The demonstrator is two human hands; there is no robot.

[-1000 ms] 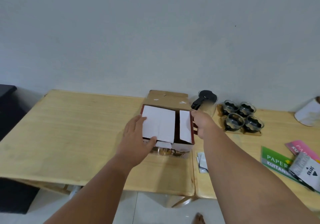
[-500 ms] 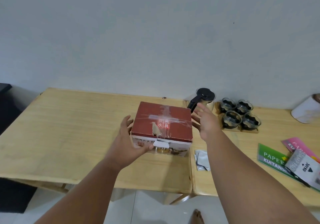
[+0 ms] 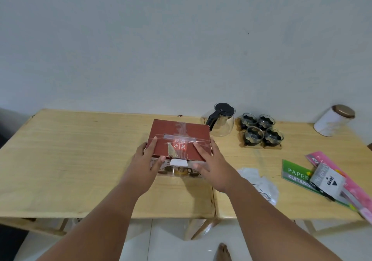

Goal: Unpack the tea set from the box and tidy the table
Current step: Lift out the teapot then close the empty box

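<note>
1. Near the bench's (image 3: pixel 80 160) middle front edge sits the closed red box (image 3: pixel 178 139).
2. My left hand (image 3: pixel 146 160) and right hand (image 3: pixel 210 161) clasp its sides, fingers spread.
3. Judged light, stiff cardboard; grip low corners.

box (image 3: pixel 179 137): matt red cardboard, glossy tape | table (image 3: pixel 80 150): smooth pale wood | teapot (image 3: pixel 222 122): clear glass

Looks like a home room: plain pale wall (image 3: pixel 181 39), two light wooden tables (image 3: pixel 70 150) pushed together mid-frame, white tiled floor (image 3: pixel 165 240) at bottom, glass teapot (image 3: pixel 221 119) and receipt pads (image 3: pixel 298 175) at right.
</note>
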